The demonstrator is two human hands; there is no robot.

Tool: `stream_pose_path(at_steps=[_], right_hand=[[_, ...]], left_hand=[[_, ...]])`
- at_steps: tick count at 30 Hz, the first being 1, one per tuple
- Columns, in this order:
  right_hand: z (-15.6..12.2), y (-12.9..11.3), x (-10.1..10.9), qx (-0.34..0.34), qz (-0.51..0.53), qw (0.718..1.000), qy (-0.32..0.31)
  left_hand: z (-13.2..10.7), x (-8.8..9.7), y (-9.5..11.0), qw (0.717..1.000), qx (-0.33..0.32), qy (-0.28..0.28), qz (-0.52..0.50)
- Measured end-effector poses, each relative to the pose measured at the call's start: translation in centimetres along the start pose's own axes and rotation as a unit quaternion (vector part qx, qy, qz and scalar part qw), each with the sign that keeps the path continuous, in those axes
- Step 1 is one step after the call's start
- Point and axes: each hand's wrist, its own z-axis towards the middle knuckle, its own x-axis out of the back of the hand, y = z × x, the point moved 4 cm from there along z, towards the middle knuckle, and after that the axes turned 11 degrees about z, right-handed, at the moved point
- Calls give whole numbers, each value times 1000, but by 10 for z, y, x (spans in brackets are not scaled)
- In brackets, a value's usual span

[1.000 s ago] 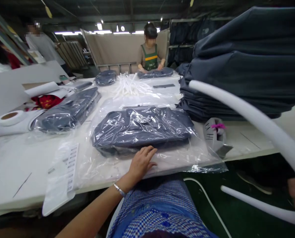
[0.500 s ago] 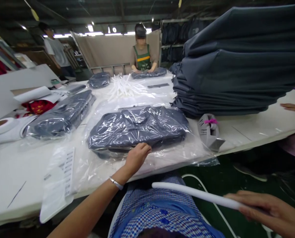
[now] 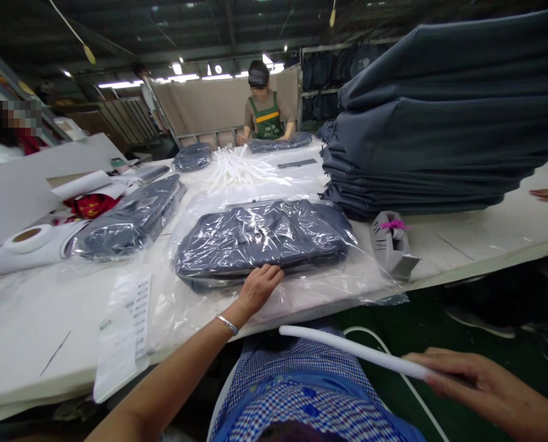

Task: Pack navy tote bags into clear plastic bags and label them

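Observation:
A dark grey bag (image 3: 264,236) in clear plastic wrap lies across the table in front of me. My left hand (image 3: 261,286), a silver bangle at its wrist, has its fingers bent together over the bag's near edge; the fingertips are partly hidden against the plastic. Low at the right, my right hand (image 3: 480,377) grips one end of a white foam rod (image 3: 351,348). That rod points left above my lap, apart from the table. Loose clear plastic (image 3: 310,288) spreads between the wrapped bag and the table's front edge.
A tall stack of dark grey bags (image 3: 430,135) stands at right, behind a tape dispenser (image 3: 393,245). White rods (image 3: 241,166) lie piled at the back. Another wrapped bag (image 3: 129,221), a roll (image 3: 27,238) and a label sheet (image 3: 124,325) are at left. A co-worker (image 3: 268,116) stands opposite.
The view has turned slightly left, so the table's things sit further right. Both hands keep their holds. The person at back left has moved right, and another person shows at the left edge.

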Motion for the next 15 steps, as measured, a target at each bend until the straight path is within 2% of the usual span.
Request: stream_pose_path(at_steps=[2,6,9,12,15], right_hand=[[2,0,-3,-2,2,1000,-11],[6,-2,-11,5,16,1000,-24],[6,-2,-13,10,27,999,-17],[2,0,-13,14,30,999,-7],[-1,2,-13,17,29,999,2]], left_hand=[[-2,-4,3,1000,-2,7,-15],[0,-20,8,997,23,-41,-58],[6,-23,9,995,37,-55,-71],[9,-16,7,994,46,-57,-84],[9,4,4,992,59,-54,-94]])
